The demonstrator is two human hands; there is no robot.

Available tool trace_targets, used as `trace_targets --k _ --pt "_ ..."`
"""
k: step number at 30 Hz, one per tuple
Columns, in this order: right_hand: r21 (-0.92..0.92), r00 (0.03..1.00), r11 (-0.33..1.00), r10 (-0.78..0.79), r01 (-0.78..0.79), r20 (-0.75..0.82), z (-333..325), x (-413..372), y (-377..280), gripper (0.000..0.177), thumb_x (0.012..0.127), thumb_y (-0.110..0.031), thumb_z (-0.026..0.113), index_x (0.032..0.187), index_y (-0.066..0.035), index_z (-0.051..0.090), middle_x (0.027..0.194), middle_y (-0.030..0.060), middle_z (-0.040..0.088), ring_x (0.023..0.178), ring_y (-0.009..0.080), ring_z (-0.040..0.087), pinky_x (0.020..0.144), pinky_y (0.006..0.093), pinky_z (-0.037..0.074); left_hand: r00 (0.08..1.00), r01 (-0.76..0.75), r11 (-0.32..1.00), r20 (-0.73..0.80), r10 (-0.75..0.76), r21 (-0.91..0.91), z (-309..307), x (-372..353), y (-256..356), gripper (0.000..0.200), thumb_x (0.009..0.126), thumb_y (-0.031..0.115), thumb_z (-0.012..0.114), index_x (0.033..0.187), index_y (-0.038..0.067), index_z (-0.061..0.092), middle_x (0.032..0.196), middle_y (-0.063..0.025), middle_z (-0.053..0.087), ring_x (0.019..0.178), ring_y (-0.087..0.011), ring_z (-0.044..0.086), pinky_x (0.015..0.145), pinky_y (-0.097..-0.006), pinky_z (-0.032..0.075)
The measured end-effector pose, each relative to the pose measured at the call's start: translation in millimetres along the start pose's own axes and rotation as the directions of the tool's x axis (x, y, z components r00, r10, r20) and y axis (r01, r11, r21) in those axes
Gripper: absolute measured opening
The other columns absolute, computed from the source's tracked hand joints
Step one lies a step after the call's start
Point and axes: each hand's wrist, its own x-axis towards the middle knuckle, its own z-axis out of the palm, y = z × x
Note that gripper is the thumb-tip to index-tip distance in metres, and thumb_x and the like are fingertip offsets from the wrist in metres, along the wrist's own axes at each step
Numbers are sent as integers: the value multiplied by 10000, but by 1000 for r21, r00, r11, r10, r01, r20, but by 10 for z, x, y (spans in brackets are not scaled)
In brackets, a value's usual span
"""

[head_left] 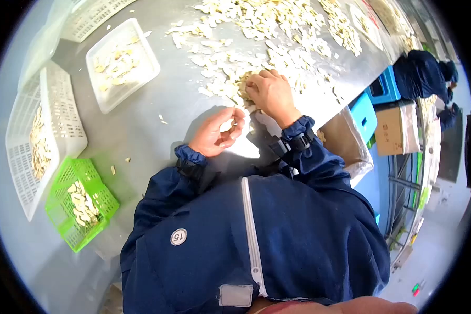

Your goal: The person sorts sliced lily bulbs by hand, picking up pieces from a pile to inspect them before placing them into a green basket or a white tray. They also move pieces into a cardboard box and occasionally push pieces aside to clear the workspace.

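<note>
Pale, flat food slices point(277, 21) lie scattered in a broad layer on the metal table point(146, 120). My right hand point(273, 97) is at the near edge of this layer, its fingers bent down and closed on a few slices point(243, 88). Just left of it, my left hand point(214, 133) hovers low over the table with the palm turned inward and the fingers curled towards the thumb. A bright, pale patch shows between those fingers; I cannot tell what they hold. Both wrists have dark cuffs with straps.
A white tray point(153, 65) with some slices stands to the left. Beyond it are a white perforated basket point(68, 118) and a smaller green basket point(107, 201), both holding slices. Right of the table are a lined box point(345, 138), blue crates point(384, 86) and a person in dark clothing point(421, 76).
</note>
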Motion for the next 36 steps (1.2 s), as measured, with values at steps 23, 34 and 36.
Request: trace_targets --k 23,34,36 --pt "386 951 922 -82 -41 298 -340 -172 -129 165 938 -199 717 1045 -78 751 971 135 724 897 329 707 772 412 564 995 8 1000 100 -9 8 -8 18 26 213 1070 195 480 1099 7 577 898 -78 564 700 -98 497 477 -201 382" --pt "59 991 990 -121 125 -59 27 113 -343 168 899 -229 759 1039 -142 791 960 96 731 874 318 713 767 423 572 997 77 997 -2 -77 19 32 -22 47 155 1085 147 508 1149 48 609 929 -20 586 532 -29 393 411 -173 253" --pt "30 990 990 -135 136 -35 57 166 -344 173 907 -246 753 1027 -124 778 921 92 729 876 306 709 778 425 565 997 72 997 -18 -72 15 45 -24 46 160 1090 155 506 1147 49 610 927 -20 588 536 -32 398 410 -172 254"
